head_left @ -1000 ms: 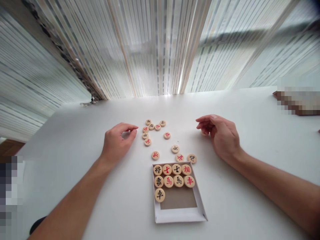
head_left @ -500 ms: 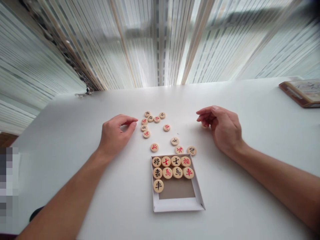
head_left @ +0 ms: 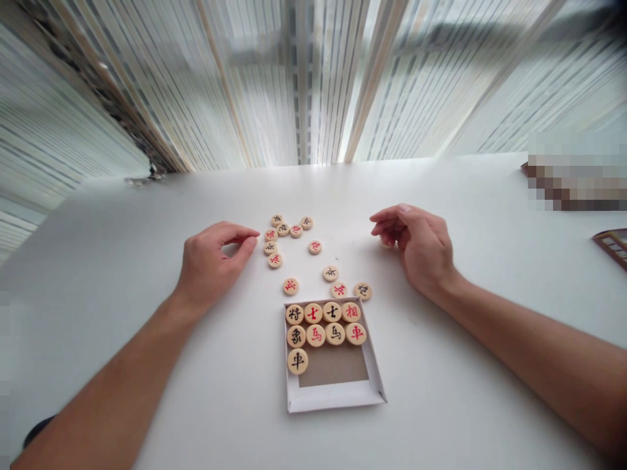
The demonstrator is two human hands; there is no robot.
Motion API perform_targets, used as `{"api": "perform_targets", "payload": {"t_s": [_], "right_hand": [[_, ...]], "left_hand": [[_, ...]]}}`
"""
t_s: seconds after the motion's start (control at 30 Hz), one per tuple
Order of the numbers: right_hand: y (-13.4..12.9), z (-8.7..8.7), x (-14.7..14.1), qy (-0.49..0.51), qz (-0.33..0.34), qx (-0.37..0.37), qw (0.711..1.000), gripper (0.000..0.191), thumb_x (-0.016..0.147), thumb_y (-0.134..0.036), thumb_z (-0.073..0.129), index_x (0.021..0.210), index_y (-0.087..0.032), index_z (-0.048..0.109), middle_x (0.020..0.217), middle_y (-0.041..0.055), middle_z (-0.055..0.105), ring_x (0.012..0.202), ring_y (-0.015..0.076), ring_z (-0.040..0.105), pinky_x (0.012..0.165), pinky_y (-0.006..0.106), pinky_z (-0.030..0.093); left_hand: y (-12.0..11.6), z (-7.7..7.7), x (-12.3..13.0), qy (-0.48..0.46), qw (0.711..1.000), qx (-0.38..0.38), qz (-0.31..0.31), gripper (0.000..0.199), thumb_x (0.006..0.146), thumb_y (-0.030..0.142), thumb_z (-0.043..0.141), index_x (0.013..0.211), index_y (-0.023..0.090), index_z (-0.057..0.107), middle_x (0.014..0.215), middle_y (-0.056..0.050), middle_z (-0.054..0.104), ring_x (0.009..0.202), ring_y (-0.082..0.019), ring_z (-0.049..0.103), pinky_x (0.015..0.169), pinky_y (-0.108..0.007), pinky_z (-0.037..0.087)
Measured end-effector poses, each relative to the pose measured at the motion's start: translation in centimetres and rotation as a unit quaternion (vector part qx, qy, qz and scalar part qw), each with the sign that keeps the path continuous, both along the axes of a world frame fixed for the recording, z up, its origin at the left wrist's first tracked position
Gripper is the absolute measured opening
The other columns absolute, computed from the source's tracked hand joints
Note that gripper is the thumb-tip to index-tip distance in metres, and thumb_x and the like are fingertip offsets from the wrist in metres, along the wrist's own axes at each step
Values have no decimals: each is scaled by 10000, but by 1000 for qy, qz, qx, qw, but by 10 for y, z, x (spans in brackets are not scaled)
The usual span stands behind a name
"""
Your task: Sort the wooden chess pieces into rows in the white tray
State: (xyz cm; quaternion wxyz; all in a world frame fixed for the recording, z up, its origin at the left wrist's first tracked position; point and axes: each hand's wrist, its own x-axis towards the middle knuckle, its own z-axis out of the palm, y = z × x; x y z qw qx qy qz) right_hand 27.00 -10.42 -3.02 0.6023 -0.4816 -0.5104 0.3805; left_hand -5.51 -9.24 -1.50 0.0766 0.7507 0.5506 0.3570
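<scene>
Chess pieces (head_left: 315,247) between empty, near-pinched left hand (head_left: 210,258) and curled right hand (head_left: 418,247), contents unclear

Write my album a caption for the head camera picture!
Left hand and right hand flank loose round pieces; nine more sit in a white tray.

At the desk (head_left: 441,405) we hold our left hand (head_left: 210,264) just beside loose round pieces (head_left: 275,260) and our right hand (head_left: 425,247) near a half-hidden piece (head_left: 386,242), while between our forearms (head_left: 159,356) a box (head_left: 336,395) bears nine more pieces (head_left: 335,333).
</scene>
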Motion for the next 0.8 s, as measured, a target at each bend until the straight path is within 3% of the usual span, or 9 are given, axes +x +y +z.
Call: {"api": "perform_targets", "payload": {"t_s": [0.53,0.8], "right_hand": [[-1,3,-1,-18,-11,-21,1000,357,983,-481,604,794,-224,765,713,68,690,619,203,559,573,343,420],[-1,2,-1,4,18,-28,999,353,976,-468,628,782,-220,789,715,74,715,636,201,584,582,340,454]], "left_hand": [[-1,0,1,2,1000,0,2,167,927,318,701,957,233,841,983,-40,838,879,-225,789,846,-332,643],[0,-1,0,1,1000,0,-2,146,920,305,719,957,238,843,984,-41,839,884,-227,791,850,-332,640]]}}
